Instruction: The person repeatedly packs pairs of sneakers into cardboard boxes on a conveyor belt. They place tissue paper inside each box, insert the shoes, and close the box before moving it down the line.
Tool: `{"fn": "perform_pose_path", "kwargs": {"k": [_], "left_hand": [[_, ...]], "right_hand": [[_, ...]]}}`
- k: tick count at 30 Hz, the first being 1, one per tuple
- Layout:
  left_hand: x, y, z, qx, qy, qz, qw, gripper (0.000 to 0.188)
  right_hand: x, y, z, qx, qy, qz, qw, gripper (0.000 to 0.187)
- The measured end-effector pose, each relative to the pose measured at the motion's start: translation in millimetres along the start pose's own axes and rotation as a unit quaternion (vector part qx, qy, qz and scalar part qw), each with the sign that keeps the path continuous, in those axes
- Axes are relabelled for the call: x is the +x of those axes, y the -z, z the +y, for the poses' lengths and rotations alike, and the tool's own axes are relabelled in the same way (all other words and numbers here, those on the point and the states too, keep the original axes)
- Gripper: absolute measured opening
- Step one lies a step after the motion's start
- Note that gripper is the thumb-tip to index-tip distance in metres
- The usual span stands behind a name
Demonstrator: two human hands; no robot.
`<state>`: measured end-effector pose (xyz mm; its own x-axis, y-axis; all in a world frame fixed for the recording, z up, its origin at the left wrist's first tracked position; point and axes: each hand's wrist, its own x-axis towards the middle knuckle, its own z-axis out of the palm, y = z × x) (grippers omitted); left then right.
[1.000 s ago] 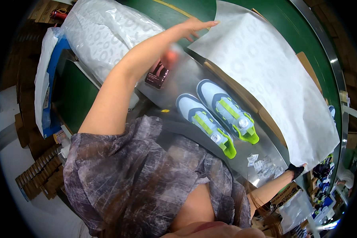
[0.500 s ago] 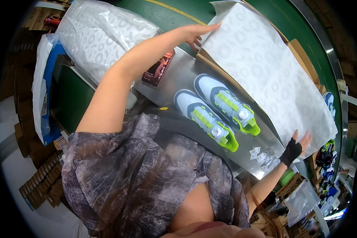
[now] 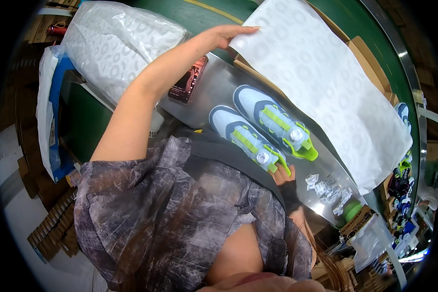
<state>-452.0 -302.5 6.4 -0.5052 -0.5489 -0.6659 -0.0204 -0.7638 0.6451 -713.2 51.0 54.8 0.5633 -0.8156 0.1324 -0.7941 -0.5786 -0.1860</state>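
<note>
My left hand (image 3: 230, 35) pinches the near-left corner of a white patterned sheet of wrapping paper (image 3: 321, 82), thumb on top and fingers beneath. The sheet is spread over an open cardboard box (image 3: 370, 63), covering most of it. A pair of pale blue sneakers with lime-green trim lies side by side on a metal work surface (image 3: 219, 80). My right hand (image 3: 285, 182), in a black fingerless glove, has its fingers closed at the heel of the nearer sneaker (image 3: 243, 138); part of the grip is hidden. The farther sneaker (image 3: 272, 119) stands untouched beside it.
A phone (image 3: 189, 80) with a lit screen lies left of the sneakers. Behind it sits a plastic-wrapped stack of patterned paper (image 3: 117, 48). Several small white packets (image 3: 328, 190) are scattered at the right, near a green round object (image 3: 351, 211). A green conveyor belt (image 3: 214, 19) runs behind.
My right hand has left the sheet's right end and come to the nearer sneaker's heel. My left hand has closed on the sheet's corner, which has shifted left over the box edge.
</note>
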Motion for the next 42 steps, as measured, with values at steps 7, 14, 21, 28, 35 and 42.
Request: {"fn": "perform_pose_path", "kwargs": {"k": [7, 14, 21, 28, 35, 42], "left_hand": [[-15.6, -14.8, -1.3, 0.007, 0.016, 0.033, 0.999, 0.058], [7.8, -9.9, -13.3, -0.085, -0.031, -0.025, 0.996, 0.038], [-0.2, -17.2, -15.5, -0.082, -0.104, 0.050, 0.990, 0.042], [-6.0, -8.6, -13.1, -0.032, -0.173, 0.117, 0.977, 0.043], [-38.6, -28.8, 45.8, 0.159, -0.400, 0.165, 0.887, 0.031], [-14.3, -92.1, 35.4, 0.475, -0.513, 0.071, 0.712, 0.073]], "right_hand": [[52.2, 57.8, -3.0, 0.000, -0.036, -0.021, 0.999, 0.013], [76.1, 106.8, 51.7, 0.457, -0.477, 0.213, 0.720, 0.027], [0.3, 85.7, 168.4, 0.767, -0.375, 0.433, 0.290, 0.041], [54.6, 101.3, 148.5, 0.656, -0.425, 0.415, 0.465, 0.051], [202.5, 26.2, 152.0, 0.264, -0.422, 0.195, 0.845, 0.038], [263.6, -51.9, 115.6, 0.571, -0.327, -0.013, 0.753, 0.030]]}}
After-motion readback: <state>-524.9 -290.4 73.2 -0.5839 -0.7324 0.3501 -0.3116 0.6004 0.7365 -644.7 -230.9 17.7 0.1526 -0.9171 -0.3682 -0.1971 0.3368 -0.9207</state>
